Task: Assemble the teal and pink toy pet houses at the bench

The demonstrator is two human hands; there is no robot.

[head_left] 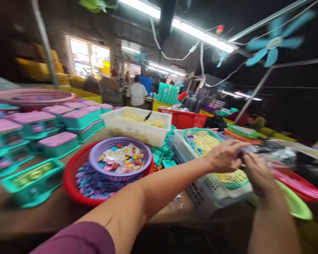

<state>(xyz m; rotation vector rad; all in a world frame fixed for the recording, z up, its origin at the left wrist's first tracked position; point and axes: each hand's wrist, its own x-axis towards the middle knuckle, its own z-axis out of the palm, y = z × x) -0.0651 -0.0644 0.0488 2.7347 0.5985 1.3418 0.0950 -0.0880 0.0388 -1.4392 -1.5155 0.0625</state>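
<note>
My left hand [224, 155] reaches across to the right and meets my right hand [259, 173] over a green basket [234, 185] of pale yellow sticks [205, 141]. Both hands are closed, their fingertips pinched together around a small dark purple piece [240, 153]. Blur and the fingers hide its exact kind. The green basket sits on a whitish plastic crate [213, 197]. Below my left forearm, a lilac basket [95, 160] of mixed small colourful parts rests in a red basin [69, 176] with purple and blue pieces.
Turquoise boxes with pink lids [59, 139] stand stacked at the left, near an open turquoise box [31, 187]. Behind are a white bin [134, 132] and a red crate [185, 119]. A lime basket [299, 204] lies at the right. Farther back is a person [138, 93].
</note>
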